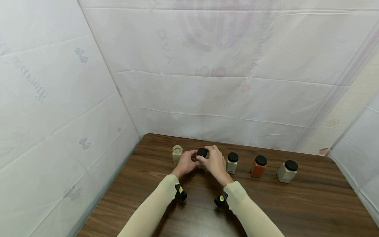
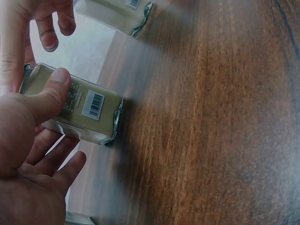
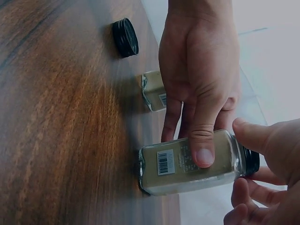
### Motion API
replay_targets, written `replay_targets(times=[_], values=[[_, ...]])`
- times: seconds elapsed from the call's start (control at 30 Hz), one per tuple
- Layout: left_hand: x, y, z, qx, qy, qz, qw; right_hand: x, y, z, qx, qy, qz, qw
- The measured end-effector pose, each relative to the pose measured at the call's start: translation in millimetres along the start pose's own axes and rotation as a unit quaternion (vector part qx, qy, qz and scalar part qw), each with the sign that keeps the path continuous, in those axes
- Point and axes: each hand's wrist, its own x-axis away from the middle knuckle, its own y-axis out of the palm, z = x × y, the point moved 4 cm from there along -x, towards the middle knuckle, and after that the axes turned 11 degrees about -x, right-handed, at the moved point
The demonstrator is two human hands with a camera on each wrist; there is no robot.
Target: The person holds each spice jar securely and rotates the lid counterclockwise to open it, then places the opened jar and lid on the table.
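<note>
A glass jar of pale powder [image 3: 178,164] with a barcode label stands on the table between both hands. My left hand [image 1: 186,163] grips its body, the thumb lying across the labelled face and fingers behind. At the jar's top, my right hand [image 1: 216,161] holds the black lid [image 1: 202,152] between thumb and fingers. The lid sits on the jar's mouth. Left of the left hand stands a lidless jar [image 1: 177,154] of pale powder. A loose black lid [image 3: 125,37] lies on the table beyond the left hand in the right wrist view.
Right of the hands stand three lidded jars: one of pale powder [image 1: 232,163], one with orange-red contents [image 1: 258,167] and another pale one [image 1: 287,171]. The brown wooden table [image 1: 195,210] meets pale cloth walls [image 1: 189,92] at the back and sides.
</note>
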Motion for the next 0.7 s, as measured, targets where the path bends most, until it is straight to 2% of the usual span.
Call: replay_targets(times=[0.33,0.7], values=[[1.9,-0.9,-0.3,-0.012,0.004,0.001,0.9999,1.1,2.6,0.1,-0.029,0.010,0.008,0.9995],[3.5,-0.3,-0.6,-0.003,0.013,-0.004,0.9999,0.3,4.4,6.0,-0.069,-0.006,0.020,0.9974]])
